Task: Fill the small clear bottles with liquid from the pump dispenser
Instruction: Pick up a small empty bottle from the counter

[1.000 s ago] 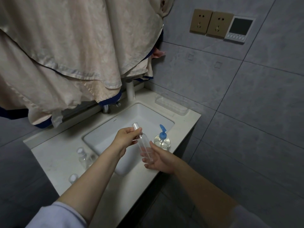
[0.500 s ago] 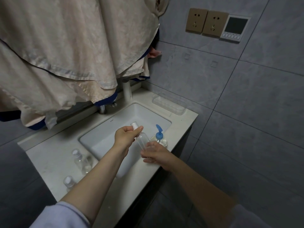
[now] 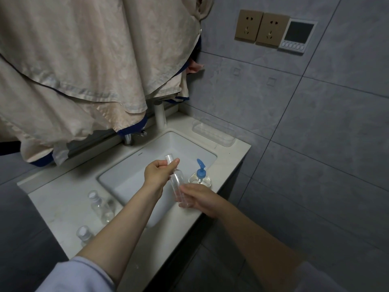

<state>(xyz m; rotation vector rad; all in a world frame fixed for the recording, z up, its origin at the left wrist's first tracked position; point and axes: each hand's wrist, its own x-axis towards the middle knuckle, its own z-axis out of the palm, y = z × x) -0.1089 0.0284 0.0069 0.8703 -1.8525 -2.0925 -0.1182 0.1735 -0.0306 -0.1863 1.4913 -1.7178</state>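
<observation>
Clear plastic formed the small bottle (image 3: pixel 177 187) held over the front of the white sink (image 3: pixel 130 175), tilted with its cap end away from the person. The left hand (image 3: pixel 160 173) pinched the white cap (image 3: pixel 169 159) between thumb and fingers (image 3: pixel 175 162). The right hand (image 3: pixel 200 197) cupped the lower end of the bottle, fingers curled round its base. The pump dispenser (image 3: pixel 200 175), with a blue pump head and clear liquid inside, stood on the desk (image 3: pixel 229 157) just beyond the right hand, at the right rim of the sink. Two further capped clear bottles (image 3: pixel 100 206) and a third (image 3: pixel 84 233) stood on the desk left of the sink, well apart from the hands. A clear tray (image 3: pixel 212 133) sat against the tiled wall. Beige cloth (image 3: pixel 84 60) hung above the sink.
</observation>
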